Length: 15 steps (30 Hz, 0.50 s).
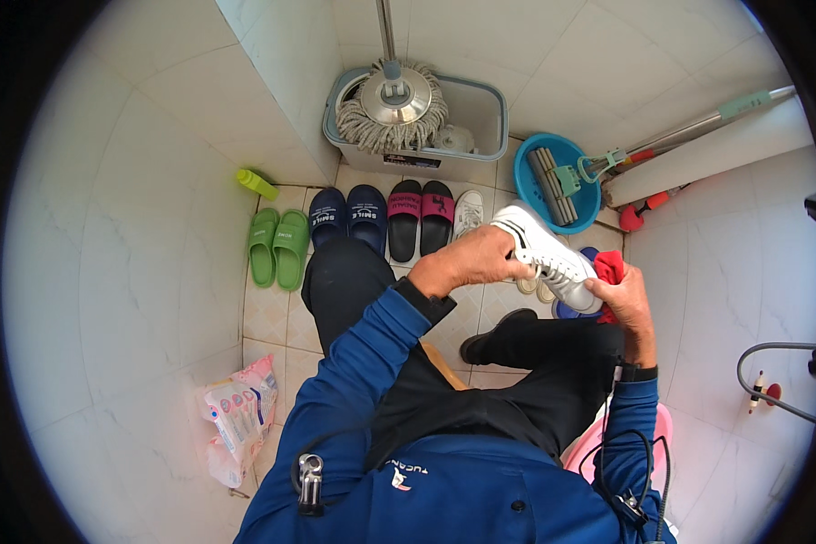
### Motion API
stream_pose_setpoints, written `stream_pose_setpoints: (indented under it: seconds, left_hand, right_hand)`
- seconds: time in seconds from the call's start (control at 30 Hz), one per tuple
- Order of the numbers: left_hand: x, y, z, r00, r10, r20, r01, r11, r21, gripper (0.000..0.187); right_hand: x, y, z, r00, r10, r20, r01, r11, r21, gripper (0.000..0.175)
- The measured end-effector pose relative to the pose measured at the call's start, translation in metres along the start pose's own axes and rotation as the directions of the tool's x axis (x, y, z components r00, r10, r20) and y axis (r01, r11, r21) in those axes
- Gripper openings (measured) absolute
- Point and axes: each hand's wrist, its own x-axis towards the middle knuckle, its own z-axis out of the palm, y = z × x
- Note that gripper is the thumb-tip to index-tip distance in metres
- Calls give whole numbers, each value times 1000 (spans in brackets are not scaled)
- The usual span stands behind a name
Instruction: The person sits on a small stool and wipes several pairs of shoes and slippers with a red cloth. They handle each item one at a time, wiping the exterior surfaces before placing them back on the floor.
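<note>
A white lace-up sneaker (551,255) is held up in front of my knees, tilted with its toe towards the lower right. My left hand (472,262) grips it around the heel and ankle opening, the thumb near the laces. At the toe is my right hand (622,292), pinching a red cloth (608,268) against the shoe's side, thumb on top. Behind the held shoe, another white sneaker (468,213) stands on the floor beside black slides with pink straps (436,207). A blue item on the floor is partly hidden below the toe.
Navy slides (366,211) and green slides (290,248) line the floor at left, near a yellow-green bottle (257,183). Ahead stand a mop bucket (500,112) and a blue basin (522,180) with a sponge mop. A pink basin (664,421) is beside my right arm, a plastic package (241,415) at left.
</note>
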Motion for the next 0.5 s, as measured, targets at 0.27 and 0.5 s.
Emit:
stream_pose_setpoints:
  seconds: [0.27,0.5]
  left_hand:
    - [-18,5,31,975,191,112,-218,742,635,38]
    - [-14,3,44,941,336,25,-281,740,610,22]
  right_hand:
    - [17,-42,-27,982,71,178,-6,941,-338,40]
    - [34,-65,-44,962,98,255,39,875,-483,43]
